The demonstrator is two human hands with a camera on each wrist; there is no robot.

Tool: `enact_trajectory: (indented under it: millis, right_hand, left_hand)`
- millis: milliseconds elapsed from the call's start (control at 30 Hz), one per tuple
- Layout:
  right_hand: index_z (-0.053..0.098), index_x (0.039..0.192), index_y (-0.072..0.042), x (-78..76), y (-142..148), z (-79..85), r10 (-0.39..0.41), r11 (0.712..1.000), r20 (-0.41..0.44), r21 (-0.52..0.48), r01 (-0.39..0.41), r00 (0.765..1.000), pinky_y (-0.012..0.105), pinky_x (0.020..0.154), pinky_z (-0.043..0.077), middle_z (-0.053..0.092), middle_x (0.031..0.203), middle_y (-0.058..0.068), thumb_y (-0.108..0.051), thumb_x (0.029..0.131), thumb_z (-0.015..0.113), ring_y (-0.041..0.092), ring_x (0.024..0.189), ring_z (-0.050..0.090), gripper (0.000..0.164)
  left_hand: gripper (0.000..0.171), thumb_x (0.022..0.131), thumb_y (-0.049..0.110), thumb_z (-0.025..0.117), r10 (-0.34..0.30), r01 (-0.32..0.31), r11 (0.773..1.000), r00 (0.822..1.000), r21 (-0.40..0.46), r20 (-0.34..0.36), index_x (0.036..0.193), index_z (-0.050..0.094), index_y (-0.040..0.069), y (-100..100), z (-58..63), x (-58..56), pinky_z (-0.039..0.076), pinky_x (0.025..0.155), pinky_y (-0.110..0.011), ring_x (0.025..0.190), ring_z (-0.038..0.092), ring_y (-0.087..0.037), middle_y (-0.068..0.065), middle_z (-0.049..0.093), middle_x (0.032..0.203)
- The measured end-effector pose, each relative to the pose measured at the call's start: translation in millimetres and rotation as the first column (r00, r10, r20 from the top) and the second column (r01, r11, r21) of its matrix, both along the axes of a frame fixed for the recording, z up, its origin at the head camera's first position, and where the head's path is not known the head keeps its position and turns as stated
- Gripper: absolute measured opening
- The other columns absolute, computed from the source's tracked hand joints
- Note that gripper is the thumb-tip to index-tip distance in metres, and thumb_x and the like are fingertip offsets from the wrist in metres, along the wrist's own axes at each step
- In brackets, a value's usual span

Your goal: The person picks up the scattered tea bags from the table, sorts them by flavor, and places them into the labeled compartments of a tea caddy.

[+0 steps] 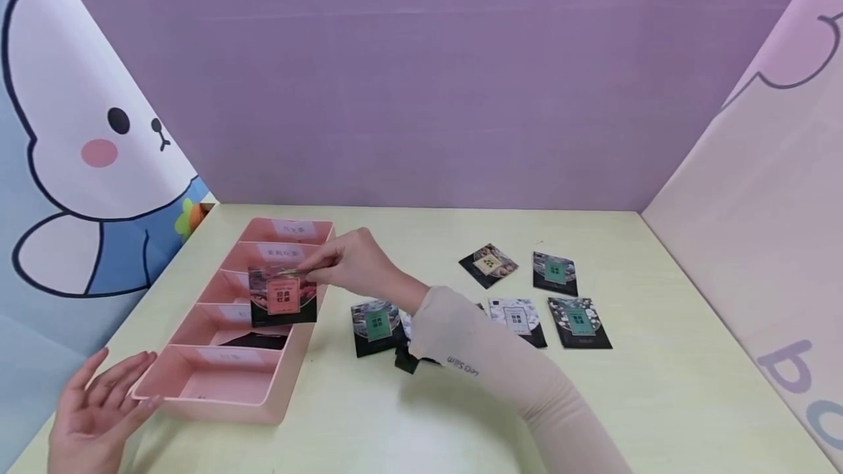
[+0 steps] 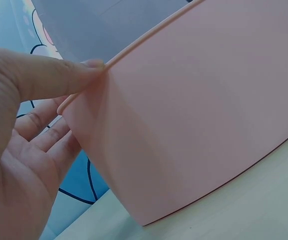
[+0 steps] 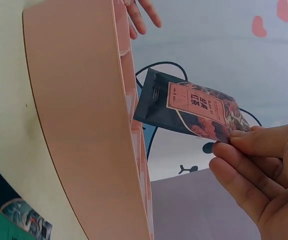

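My right hand pinches a black tea sachet with a red label by its top edge, between thumb and fingers. The sachet hangs above the middle of a pink divided box, its printed face showing. In the right wrist view, the tea sachet tilts beside the box's rim, fingertips at one end of it. My left hand is at the box's near left corner, fingers loosely extended. Its thumb rests on the rim in the left wrist view. A dark sachet lies in the second-nearest compartment.
Right of the box lie a green-labelled sachet and others partly hidden under my right forearm. Further right are a white-patterned sachet, a yellow-labelled one and two green-labelled ones. A purple panel closes off the back.
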State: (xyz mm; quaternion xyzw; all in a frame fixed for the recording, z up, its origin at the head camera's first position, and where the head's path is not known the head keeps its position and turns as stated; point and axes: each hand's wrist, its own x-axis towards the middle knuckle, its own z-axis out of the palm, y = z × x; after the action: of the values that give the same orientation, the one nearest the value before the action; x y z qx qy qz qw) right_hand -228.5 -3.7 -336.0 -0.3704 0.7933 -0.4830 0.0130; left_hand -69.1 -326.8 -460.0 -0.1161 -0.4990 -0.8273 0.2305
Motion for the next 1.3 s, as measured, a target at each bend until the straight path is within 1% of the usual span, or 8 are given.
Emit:
enact_trajectory:
  millis: [167,267,600,700,800,933,1133,1300]
  right_hand:
    - [0.080,0.098,-0.004,6.7,-7.7,-5.6,0.034,0.999,-0.021,-0.039,-0.035,0.999,0.017,0.059,0.053,0.077,0.092,0.006,-0.002,0.087,0.077,-0.003,0.070,0.065,0.011]
    - [0.080,0.097,-0.003,9.4,-11.2,-9.7,0.048,0.998,-0.081,-0.034,-0.050,0.996,0.015,0.058,0.051,0.076,0.094,0.007,-0.002,0.087,0.077,-0.006,0.070,0.064,0.011]
    - [0.079,0.092,0.001,12.3,-18.4,-17.0,0.084,0.984,-0.285,-0.126,-0.124,0.955,0.010,0.054,0.044,0.076,0.090,0.010,0.004,0.085,0.076,-0.007,0.068,0.062,0.009]
    - [0.079,0.093,0.001,13.6,-21.2,-20.3,0.110,0.984,-0.319,-0.102,-0.149,0.941,0.008,0.058,0.045,0.076,0.091,0.009,0.005,0.085,0.075,-0.003,0.071,0.064,0.010]
    - [0.079,0.095,0.000,15.5,-24.7,-27.3,0.154,0.985,-0.401,-0.010,-0.173,0.903,0.005,0.069,0.047,0.076,0.093,0.008,0.004,0.087,0.074,0.004,0.080,0.070,0.011]
    - [0.079,0.097,-0.003,18.6,-29.6,-37.0,0.197,0.980,-0.536,0.119,-0.158,0.821,0.004,0.082,0.045,0.077,0.093,0.005,0.000,0.088,0.074,0.008,0.088,0.072,0.010]
    - [0.078,0.100,-0.006,23.9,-31.3,-41.2,0.234,0.968,-0.572,0.211,-0.135,0.786,0.005,0.082,0.046,0.076,0.094,0.003,0.001,0.090,0.070,0.010,0.087,0.071,0.014]
    - [0.079,0.104,-0.013,28.0,-31.0,-41.5,0.260,0.943,-0.650,0.329,-0.044,0.714,0.010,0.084,0.049,0.076,0.098,-0.004,-0.006,0.092,0.070,0.009,0.091,0.070,0.016]
  left_hand:
    - [0.082,0.083,-0.038,0.042,-0.039,0.040,0.999,0.998,0.020,-0.056,0.154,0.023,-0.002,0.4,-0.7,-0.7,0.057,0.082,-0.032,0.119,0.062,-0.022,-0.017,0.061,0.132]
    - [0.082,0.082,-0.039,0.041,-0.061,0.063,0.998,0.995,0.022,-0.080,0.154,0.021,-0.003,0.5,-0.5,-1.2,0.057,0.082,-0.033,0.120,0.062,-0.023,-0.018,0.061,0.132]
    - [0.080,0.084,-0.036,0.043,-0.021,0.022,1.000,1.000,0.015,-0.017,0.154,0.025,0.001,0.0,-0.1,-1.4,0.058,0.081,-0.030,0.119,0.062,-0.020,-0.014,0.061,0.131]
    - [0.080,0.085,-0.036,0.043,-0.002,0.002,1.000,1.000,0.008,0.002,0.154,0.026,0.002,0.1,-0.3,-0.9,0.058,0.081,-0.030,0.119,0.062,-0.019,-0.013,0.062,0.131]
    - [0.080,0.085,-0.035,0.044,0.020,-0.020,1.000,0.999,0.005,0.033,0.153,0.028,0.004,0.1,-0.6,-0.3,0.058,0.080,-0.028,0.117,0.063,-0.017,-0.011,0.062,0.130]
    - [0.081,0.085,-0.035,0.045,0.034,-0.034,0.999,0.998,0.002,0.049,0.153,0.029,0.005,0.2,-0.8,-0.2,0.058,0.081,-0.028,0.117,0.063,-0.016,-0.010,0.063,0.130]
    - [0.082,0.084,-0.037,0.043,0.012,-0.012,1.000,1.000,-0.008,-0.002,0.154,0.025,0.002,0.6,-1.0,-0.7,0.057,0.083,-0.029,0.119,0.062,-0.018,-0.013,0.062,0.131]
    - [0.082,0.084,-0.035,0.045,0.024,-0.025,1.000,0.999,0.009,0.026,0.154,0.027,0.004,0.8,-1.1,0.2,0.058,0.081,-0.028,0.117,0.063,-0.017,-0.012,0.062,0.131]
